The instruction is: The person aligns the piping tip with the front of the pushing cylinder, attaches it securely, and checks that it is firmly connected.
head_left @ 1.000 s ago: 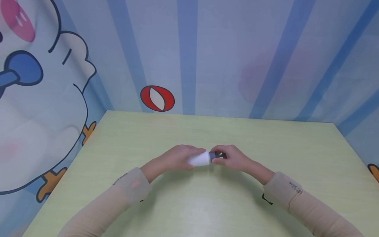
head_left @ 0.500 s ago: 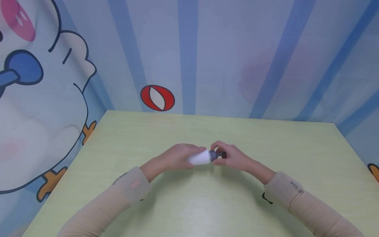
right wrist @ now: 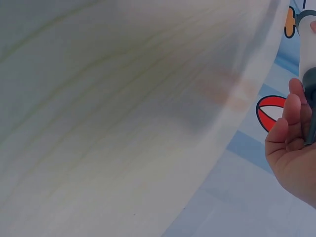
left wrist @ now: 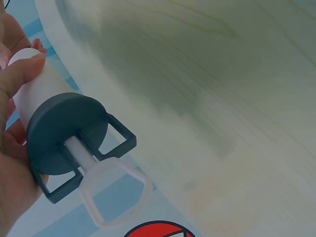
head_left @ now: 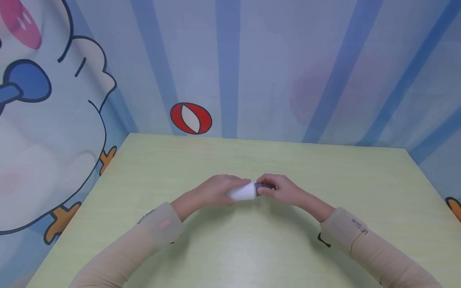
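Note:
A large white plastic syringe [head_left: 243,192] lies sideways between the two hands over the middle of the table. My left hand [head_left: 216,191] grips its barrel from above. In the left wrist view, the back end has a dark end cap [left wrist: 66,128] with two angular finger loops, and a pale plunger ring [left wrist: 116,190] sticks out. My right hand [head_left: 284,190] pinches the grey nozzle [head_left: 258,189] at the front end with thumb and fingers. Only part of the right hand [right wrist: 291,153] and the dark nozzle [right wrist: 310,89] shows in the right wrist view.
The pale yellow-green table [head_left: 230,252] reaches back to a blue striped wall [head_left: 266,80] with a printed red-and-white ball [head_left: 191,118]. A printed cartoon figure [head_left: 43,160] covers the left wall.
The right fingers loosened and lifted a little off the nozzle half a second ago, and now close on it again. The left hand and barrel keep almost the same place.

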Motion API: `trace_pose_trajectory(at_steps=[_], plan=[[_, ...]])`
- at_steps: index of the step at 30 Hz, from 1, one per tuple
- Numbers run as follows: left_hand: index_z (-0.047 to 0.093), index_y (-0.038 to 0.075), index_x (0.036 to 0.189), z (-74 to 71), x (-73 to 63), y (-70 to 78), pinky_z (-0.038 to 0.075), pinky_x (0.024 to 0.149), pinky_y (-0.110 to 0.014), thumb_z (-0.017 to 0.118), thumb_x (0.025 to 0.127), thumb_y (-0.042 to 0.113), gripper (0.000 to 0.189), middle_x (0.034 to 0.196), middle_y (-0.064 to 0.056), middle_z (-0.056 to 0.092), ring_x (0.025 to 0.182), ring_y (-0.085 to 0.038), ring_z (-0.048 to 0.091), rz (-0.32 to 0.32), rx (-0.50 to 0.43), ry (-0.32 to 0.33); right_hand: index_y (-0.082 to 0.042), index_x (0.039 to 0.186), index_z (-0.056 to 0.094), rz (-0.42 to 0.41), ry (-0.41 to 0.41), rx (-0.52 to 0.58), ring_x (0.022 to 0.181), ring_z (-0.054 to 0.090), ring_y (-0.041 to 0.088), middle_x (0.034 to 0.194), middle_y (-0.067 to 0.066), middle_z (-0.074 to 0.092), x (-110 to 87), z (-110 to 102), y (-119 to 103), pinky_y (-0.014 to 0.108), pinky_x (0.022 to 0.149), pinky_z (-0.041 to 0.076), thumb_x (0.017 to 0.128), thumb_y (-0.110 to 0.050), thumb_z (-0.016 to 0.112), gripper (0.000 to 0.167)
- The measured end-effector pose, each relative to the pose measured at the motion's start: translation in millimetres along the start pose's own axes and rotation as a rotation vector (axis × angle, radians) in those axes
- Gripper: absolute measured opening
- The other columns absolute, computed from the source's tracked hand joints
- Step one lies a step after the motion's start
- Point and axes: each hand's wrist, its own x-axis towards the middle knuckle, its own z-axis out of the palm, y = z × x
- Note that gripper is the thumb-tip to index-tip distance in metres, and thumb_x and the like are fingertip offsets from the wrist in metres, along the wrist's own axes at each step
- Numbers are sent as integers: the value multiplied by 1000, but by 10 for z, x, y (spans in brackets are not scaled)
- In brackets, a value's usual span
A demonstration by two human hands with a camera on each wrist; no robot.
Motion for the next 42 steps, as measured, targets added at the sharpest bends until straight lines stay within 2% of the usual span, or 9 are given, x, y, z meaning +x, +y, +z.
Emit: trace_pose_trajectory(at_steps=[4,9,13,20,25,30,32,37,42], plan=[[42,21,132,-1,4,-4,44,88,-35,70,74,19,64,125,0,53,109,-18,52,4,6,0,-4,109,50,-1,-25,53,71,55,22,87,13,64,-9,-16,-3,25,58,43,89,-22,51,26],[42,21,132,-5,7,-7,44,87,-34,70,74,19,64,124,0,54,109,-17,52,2,14,12,-10,108,45,26,-45,76,68,51,19,86,10,65,-13,-27,-25,27,58,41,82,-19,62,32],[43,20,132,-2,6,-6,44,88,-34,71,74,19,64,123,-1,54,108,-17,52,11,8,13,-10,105,47,13,-45,53,67,49,15,85,9,64,-16,-33,-23,26,58,41,81,-15,63,29],[42,20,132,8,11,2,44,88,-33,70,75,19,64,124,0,54,109,-16,52,10,18,1,-6,102,56,-21,-9,13,68,47,13,86,7,58,-20,-36,-19,22,56,41,82,-18,62,24],[41,21,133,1,10,14,44,88,-34,69,75,19,64,125,-1,53,110,-17,51,-1,15,-5,-5,105,56,-7,-8,11,67,51,18,86,8,62,-13,-27,0,22,54,42,86,-20,56,24],[40,21,133,-15,-2,29,44,88,-35,69,75,20,65,125,-1,53,110,-18,52,-2,13,-2,-4,113,51,16,-26,54,79,59,28,92,14,64,-12,-27,32,26,59,44,91,-22,47,29],[41,21,133,-17,-4,30,44,88,-34,69,75,19,65,125,-1,53,110,-18,52,1,13,1,-4,116,48,25,-31,62,84,60,27,96,15,64,-13,-29,32,27,63,45,92,-25,46,32],[41,20,133,-19,-2,28,44,88,-34,69,75,20,64,125,-1,53,110,-18,52,10,21,4,-5,121,45,19,-10,39,87,57,19,107,14,61,-21,-31,1,29,70,47,86,-27,56,42],[42,20,132,-11,6,20,44,89,-33,70,74,20,65,125,-1,53,110,-17,52,3,27,6,-6,118,46,-32,27,3,86,50,18,111,9,54,-31,-25,-29,33,73,45,78,-18,67,47]])
